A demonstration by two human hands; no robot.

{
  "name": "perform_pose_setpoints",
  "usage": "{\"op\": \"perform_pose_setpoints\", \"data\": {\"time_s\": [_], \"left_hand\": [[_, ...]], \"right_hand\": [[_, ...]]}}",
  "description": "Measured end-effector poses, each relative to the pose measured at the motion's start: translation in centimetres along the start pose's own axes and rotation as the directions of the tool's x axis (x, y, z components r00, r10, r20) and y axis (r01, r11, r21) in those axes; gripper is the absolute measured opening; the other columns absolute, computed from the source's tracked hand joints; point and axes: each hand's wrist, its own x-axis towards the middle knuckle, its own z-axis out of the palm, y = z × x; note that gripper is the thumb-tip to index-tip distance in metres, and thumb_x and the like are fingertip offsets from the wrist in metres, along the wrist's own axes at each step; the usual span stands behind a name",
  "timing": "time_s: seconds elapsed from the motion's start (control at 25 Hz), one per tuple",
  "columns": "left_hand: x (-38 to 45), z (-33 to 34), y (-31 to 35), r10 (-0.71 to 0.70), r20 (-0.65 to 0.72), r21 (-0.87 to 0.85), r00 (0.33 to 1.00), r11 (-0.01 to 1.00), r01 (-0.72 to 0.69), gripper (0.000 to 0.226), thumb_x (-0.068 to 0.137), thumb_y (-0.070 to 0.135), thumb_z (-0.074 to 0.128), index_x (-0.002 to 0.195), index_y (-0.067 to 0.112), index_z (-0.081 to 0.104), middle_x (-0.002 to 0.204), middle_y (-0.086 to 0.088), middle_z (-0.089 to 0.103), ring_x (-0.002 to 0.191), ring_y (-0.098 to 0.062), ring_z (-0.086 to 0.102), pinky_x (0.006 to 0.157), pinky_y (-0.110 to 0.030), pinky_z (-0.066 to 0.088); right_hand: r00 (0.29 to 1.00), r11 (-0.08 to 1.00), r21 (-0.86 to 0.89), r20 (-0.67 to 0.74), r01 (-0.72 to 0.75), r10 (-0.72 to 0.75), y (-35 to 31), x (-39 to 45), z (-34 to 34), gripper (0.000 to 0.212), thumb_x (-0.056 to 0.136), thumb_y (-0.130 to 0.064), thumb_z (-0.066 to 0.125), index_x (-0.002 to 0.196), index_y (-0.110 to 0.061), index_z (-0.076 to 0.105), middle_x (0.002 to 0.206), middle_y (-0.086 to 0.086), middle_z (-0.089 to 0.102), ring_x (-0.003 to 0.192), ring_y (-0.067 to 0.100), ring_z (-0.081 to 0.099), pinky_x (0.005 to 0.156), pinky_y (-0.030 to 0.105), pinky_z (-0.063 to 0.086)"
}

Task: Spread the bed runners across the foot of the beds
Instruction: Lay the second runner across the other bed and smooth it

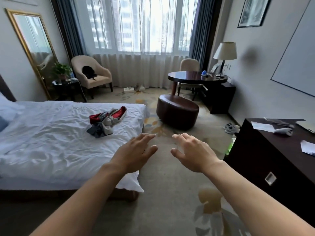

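Red-and-grey runner (107, 121) lies crumpled on the bed (51, 142); left hand (136, 152) and right hand (194, 154) hover spread, empty, likely reaching for it.

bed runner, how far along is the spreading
Nothing looks done yet: the bed runner lies crumpled in a red and grey heap on the white bed. Nothing is in hand; the left hand and right hand are open and empty. All the spreading across the foot remains.
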Motion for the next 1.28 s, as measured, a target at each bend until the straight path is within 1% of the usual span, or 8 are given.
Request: {"op": "perform_pose_setpoints", "data": {"time_s": [0.16,0.28,0.52,0.68,0.84,0.92,1.08,1.28], "left_hand": [[10.3,0.9,-2.5,-0.055,0.027,0.064,0.998,0.997,0.053,0.059,0.096,0.062,0.034,0.149,0.039,0.029,0.158,0.011,0.029,0.142,-0.018,0.032,0.109,-0.043,0.037],[15.7,1.0,-5.0,-0.093,0.020,0.090,0.995,0.992,0.091,0.060,0.095,0.064,0.033,0.149,0.039,0.029,0.158,0.010,0.029,0.143,-0.018,0.030,0.110,-0.042,0.034],[26.9,2.2,-13.9,-0.176,-0.042,0.060,0.983,0.982,0.179,0.065,0.090,0.073,0.021,0.149,0.046,0.026,0.157,0.015,0.028,0.144,-0.010,0.027,0.110,-0.037,0.035],[34.9,3.5,-20.2,-0.210,-0.037,0.029,0.977,0.977,0.211,0.073,0.084,0.079,0.014,0.149,0.048,0.021,0.159,0.018,0.022,0.145,-0.004,0.021,0.113,-0.034,0.032],[44.0,3.2,-25.4,-0.250,0.001,0.032,0.968,0.968,0.250,0.070,0.087,0.075,0.018,0.151,0.047,0.017,0.161,0.016,0.017,0.146,-0.005,0.016,0.115,-0.031,0.025],[47.7,3.0,-27.9,-0.277,-0.018,0.056,0.961,0.959,0.278,0.068,0.090,0.072,0.021,0.152,0.045,0.018,0.161,0.015,0.018,0.146,-0.005,0.016,0.115,-0.030,0.023],[56.1,4.5,-35.5,-0.389,-0.058,0.118,0.920,0.912,0.393,0.065,0.094,0.068,0.025,0.153,0.044,0.015,0.162,0.014,0.013,0.148,-0.005,0.007,0.117,-0.029,0.013],[62.0,5.6,-43.2,-0.612,-0.066,0.111,0.788,0.780,0.615,0.066,0.094,0.070,0.022,0.154,0.043,0.012,0.163,0.012,0.011,0.150,-0.008,0.007,0.120,-0.034,0.013]], "right_hand": [[0.998,0.999,0.010,0.047,0.046,-0.047,5.6,10.0,0.6,0.058,0.094,-0.059,0.043,0.145,-0.032,0.036,0.138,-0.008,0.049,0.127,0.017,0.049,0.096,0.042,0.047],[0.995,0.996,0.022,0.033,0.088,-0.089,8.3,16.9,1.4,0.056,0.094,-0.059,0.044,0.143,-0.033,0.038,0.136,-0.009,0.050,0.124,0.015,0.050,0.094,0.039,0.046],[0.972,0.974,0.050,0.073,0.222,-0.225,11.8,32.4,6.3,0.060,0.091,-0.062,0.042,0.144,-0.035,0.038,0.142,-0.013,0.046,0.128,0.013,0.047,0.101,0.037,0.045],[0.965,0.967,0.055,0.073,0.248,-0.251,14.3,42.7,10.0,0.060,0.088,-0.065,0.040,0.143,-0.041,0.037,0.148,-0.015,0.040,0.136,0.011,0.038,0.109,0.034,0.036],[0.952,0.954,0.083,0.083,0.288,-0.295,16.9,54.1,12.9,0.068,0.086,-0.068,0.036,0.147,-0.038,0.031,0.154,-0.013,0.035,0.143,0.011,0.030,0.116,0.035,0.031],[0.943,0.946,0.084,0.083,0.314,-0.321,17.2,59.3,14.2,0.070,0.086,-0.069,0.035,0.149,-0.039,0.028,0.156,-0.013,0.032,0.146,0.011,0.027,0.118,0.037,0.030],[0.890,0.892,0.138,0.097,0.431,-0.445,18.0,72.5,19.6,0.072,0.087,-0.071,0.032,0.151,-0.039,0.026,0.159,-0.010,0.029,0.147,0.013,0.026,0.119,0.037,0.029],[0.742,0.770,0.200,0.209,0.605,-0.637,16.2,86.4,26.3,0.071,0.090,-0.070,0.032,0.152,-0.036,0.025,0.160,-0.008,0.029,0.146,0.014,0.027,0.117,0.035,0.027]]}}
